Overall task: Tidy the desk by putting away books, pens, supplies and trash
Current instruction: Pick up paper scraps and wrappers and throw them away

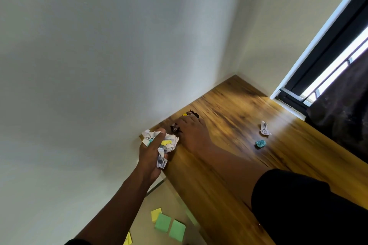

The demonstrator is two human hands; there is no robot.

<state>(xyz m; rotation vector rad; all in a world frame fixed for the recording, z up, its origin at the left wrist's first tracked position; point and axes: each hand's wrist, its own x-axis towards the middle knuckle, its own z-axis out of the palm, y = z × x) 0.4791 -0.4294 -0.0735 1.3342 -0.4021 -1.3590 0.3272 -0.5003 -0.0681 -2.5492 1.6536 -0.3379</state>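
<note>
My left hand (151, 151) grips a wad of crumpled paper (169, 143), white with bits of yellow and teal, at the left end of the wooden desk (229, 165). My right hand (191, 131) lies stretched out on the desk just beyond it, fingers straight. Its fingertips touch a dark candy wrapper (192, 114) by the wall. A second dark wrapper (175, 127) lies at the hand's left side. Further right on the desk lie a crumpled white paper (264, 128) and a small teal paper ball (260, 143).
Below the desk's left end, a lower surface holds a yellow sticky-note pad (156, 215) and two green pads (162, 223). A white wall runs behind the desk. A window (328, 77) and a dark curtain (342, 117) are at the right.
</note>
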